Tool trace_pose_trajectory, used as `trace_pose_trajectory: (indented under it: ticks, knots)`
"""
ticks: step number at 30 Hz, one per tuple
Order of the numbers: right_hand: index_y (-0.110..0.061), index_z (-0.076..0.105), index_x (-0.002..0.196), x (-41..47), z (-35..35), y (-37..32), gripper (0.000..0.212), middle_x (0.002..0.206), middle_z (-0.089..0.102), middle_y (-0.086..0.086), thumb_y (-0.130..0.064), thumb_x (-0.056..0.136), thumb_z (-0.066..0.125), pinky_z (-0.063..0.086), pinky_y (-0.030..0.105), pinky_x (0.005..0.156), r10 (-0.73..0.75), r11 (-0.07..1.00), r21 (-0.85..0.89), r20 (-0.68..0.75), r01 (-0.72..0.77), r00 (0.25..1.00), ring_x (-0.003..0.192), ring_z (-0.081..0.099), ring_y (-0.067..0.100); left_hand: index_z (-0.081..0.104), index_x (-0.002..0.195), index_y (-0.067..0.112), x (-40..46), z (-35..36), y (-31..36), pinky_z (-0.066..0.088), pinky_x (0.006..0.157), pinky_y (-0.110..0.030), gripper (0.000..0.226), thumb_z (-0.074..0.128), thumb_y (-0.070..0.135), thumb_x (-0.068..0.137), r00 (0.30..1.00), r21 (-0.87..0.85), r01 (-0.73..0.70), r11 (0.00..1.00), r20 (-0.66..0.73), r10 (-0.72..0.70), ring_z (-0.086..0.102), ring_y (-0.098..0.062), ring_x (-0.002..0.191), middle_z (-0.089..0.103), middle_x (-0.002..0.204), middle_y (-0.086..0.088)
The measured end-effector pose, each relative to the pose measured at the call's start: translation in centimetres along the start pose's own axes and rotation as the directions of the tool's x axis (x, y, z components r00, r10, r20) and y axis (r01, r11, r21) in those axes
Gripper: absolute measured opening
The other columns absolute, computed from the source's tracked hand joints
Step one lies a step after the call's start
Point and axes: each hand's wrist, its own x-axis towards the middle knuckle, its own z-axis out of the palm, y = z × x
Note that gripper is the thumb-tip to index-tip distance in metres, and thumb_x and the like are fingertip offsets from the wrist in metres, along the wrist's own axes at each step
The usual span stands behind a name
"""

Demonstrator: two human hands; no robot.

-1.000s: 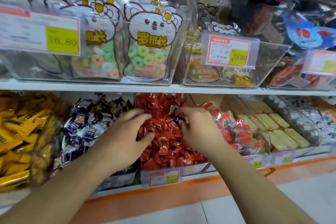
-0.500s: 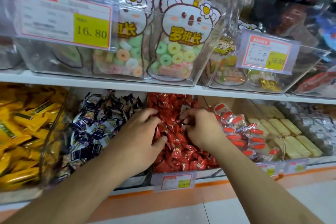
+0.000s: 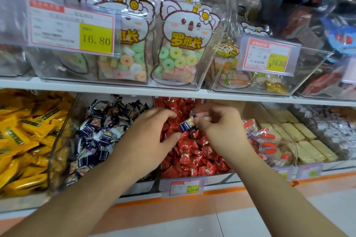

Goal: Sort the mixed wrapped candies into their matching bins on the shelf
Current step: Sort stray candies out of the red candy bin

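Over the red-candy bin (image 3: 194,176) on the lower shelf (image 3: 250,99), I have both hands at work. My right hand (image 3: 221,127) pinches a blue-and-white wrapped candy (image 3: 187,124) between thumb and curled fingertips, held just above the heap of red candies (image 3: 192,152), toward the bin's back half. My left hand (image 3: 152,136) is spread and relaxed, fingers reaching onto the red heap at the bin's left edge, holding nothing. Left of it, the neighbouring bin (image 3: 134,186) holds dark blue-and-white candies (image 3: 100,132) that look like the pinched one; further left lie yellow packets (image 3: 25,136). Right of the red bin are orange-tabbed packets (image 3: 267,144) and pale bars (image 3: 306,140). A price tag (image 3: 184,186) fronts the red bin.
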Motion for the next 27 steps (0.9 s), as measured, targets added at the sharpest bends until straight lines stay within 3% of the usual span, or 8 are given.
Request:
trace_pose_trajectory:
  ticks: [4,7,10,12,15,20,23,27]
  knots:
    - [-0.011,0.078,0.101,-1.5,0.9,-2.3,0.021,0.088,0.078,0.006,0.003,0.087,0.076,0.062,0.028,0.079,-0.004,0.969,0.245,0.138,-0.030,0.990,0.083,0.075,0.019,0.057,0.129,0.046,-0.3,-0.9,0.8,0.043,0.085,-0.015,0.042,0.068,0.056,0.090,1.000,-0.067,0.015,0.998,0.017,-0.014,0.056,0.004,0.107,0.059,0.117,0.029]
    - [-0.010,0.078,0.101,-1.7,0.8,-3.0,0.018,0.087,0.079,0.007,0.002,0.089,0.073,0.062,0.030,0.080,0.010,0.953,0.299,0.166,-0.060,0.986,0.086,0.076,0.022,0.064,0.113,0.044,-0.5,-2.4,0.4,0.057,0.063,-0.032,0.021,0.070,0.046,0.093,0.998,-0.003,0.044,0.999,-0.042,-0.044,0.066,-0.006,0.069,0.068,0.092,0.021]
    - [-0.015,0.079,0.093,-1.1,-0.6,-2.1,0.016,0.086,0.079,0.000,-0.003,0.093,0.069,0.061,0.042,0.079,0.061,0.983,0.172,0.031,-0.066,0.998,0.087,0.073,0.030,0.064,0.108,0.043,-0.4,-3.8,-0.9,0.046,0.045,-0.022,0.013,0.067,0.039,0.096,0.989,0.134,0.134,0.982,-0.078,-0.124,0.060,-0.001,0.051,0.068,0.081,0.015]
    - [-0.021,0.079,0.089,-0.7,-1.8,-0.8,0.020,0.084,0.078,-0.009,-0.007,0.094,0.065,0.058,0.036,0.072,0.044,0.999,-0.015,-0.072,-0.045,0.996,0.079,0.072,0.018,0.064,0.128,0.036,-0.5,-3.9,-1.5,0.033,0.041,-0.014,0.033,0.065,0.041,0.096,0.982,0.199,0.188,0.962,-0.071,-0.177,0.058,0.005,0.049,0.067,0.087,0.011]
    - [-0.028,0.077,0.095,-0.5,-3.5,0.9,0.016,0.089,0.076,-0.015,-0.016,0.095,0.066,0.058,0.028,0.078,-0.004,0.966,-0.259,-0.109,-0.025,0.994,0.079,0.068,0.003,0.059,0.138,0.037,-0.5,-3.2,-1.1,0.034,0.050,-0.011,0.042,0.064,0.041,0.097,0.985,0.181,0.174,0.968,-0.044,-0.169,0.056,-0.008,0.049,0.063,0.120,0.002]
    - [-0.027,0.073,0.120,-0.9,-5.1,2.3,0.029,0.119,0.073,-0.006,-0.019,0.094,0.065,0.043,0.018,0.079,-0.031,0.853,-0.522,-0.012,0.020,0.999,0.101,0.068,0.019,0.063,0.125,0.041,0.6,-0.1,1.2,0.039,0.092,-0.016,0.029,0.066,0.035,0.097,1.000,0.081,-0.002,0.997,0.007,0.002,0.052,0.004,0.108,0.057,0.125,0.024]
    - [-0.026,0.070,0.128,-1.3,-5.6,3.3,0.034,0.129,0.070,-0.008,-0.019,0.096,0.067,0.032,0.006,0.081,-0.004,0.850,-0.526,0.038,0.023,0.999,0.113,0.066,0.016,0.066,0.121,0.038,2.8,2.7,2.0,0.055,0.087,-0.025,0.026,0.068,0.032,0.096,0.999,0.027,0.012,1.000,0.031,-0.013,0.060,0.001,0.096,0.061,0.110,0.019]
    - [-0.029,0.067,0.132,-1.4,-6.1,4.1,0.039,0.135,0.066,-0.010,-0.013,0.096,0.065,0.031,-0.003,0.077,0.017,0.879,-0.477,0.051,0.009,0.999,0.117,0.062,0.010,0.071,0.120,0.027,7.0,7.1,2.3,0.053,0.082,-0.023,0.027,0.073,0.030,0.093,0.997,0.010,0.023,1.000,0.073,-0.023,0.064,-0.005,0.089,0.067,0.102,0.013]
